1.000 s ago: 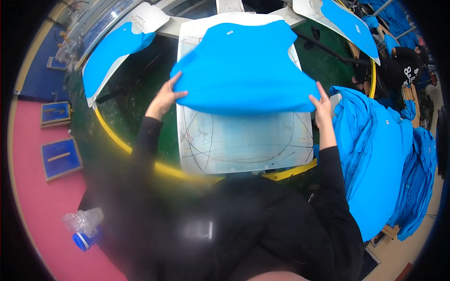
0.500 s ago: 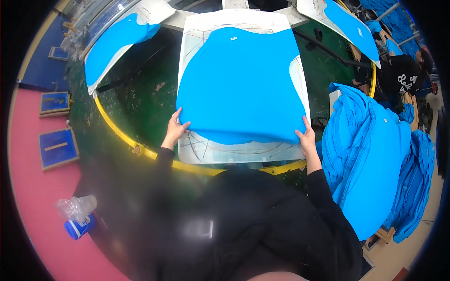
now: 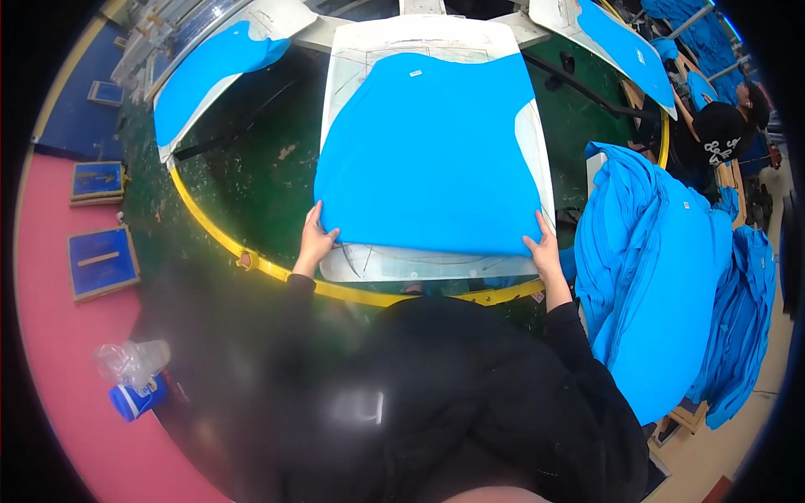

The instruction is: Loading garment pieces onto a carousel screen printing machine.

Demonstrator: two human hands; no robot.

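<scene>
A bright blue cut fabric piece with a small white label near its far edge lies over a white board. My left hand grips its near left corner, thumb over the cloth and fingers along the side. At the near right corner my right hand holds the cloth the same way. Between the two hands the near edge runs almost straight, and a strip of marked board shows in front of it. Fingertips under the fabric are hidden.
A large pile of blue fabric pieces hangs at my right. Other boards with blue cloth stand at far left and far right. A yellow curved rail passes below the boards. A person in black is at far right.
Both hands have come slightly nearer to me with the fabric. Its near edge has gone from wavy to nearly straight, and its far edge has shifted a little toward me.
</scene>
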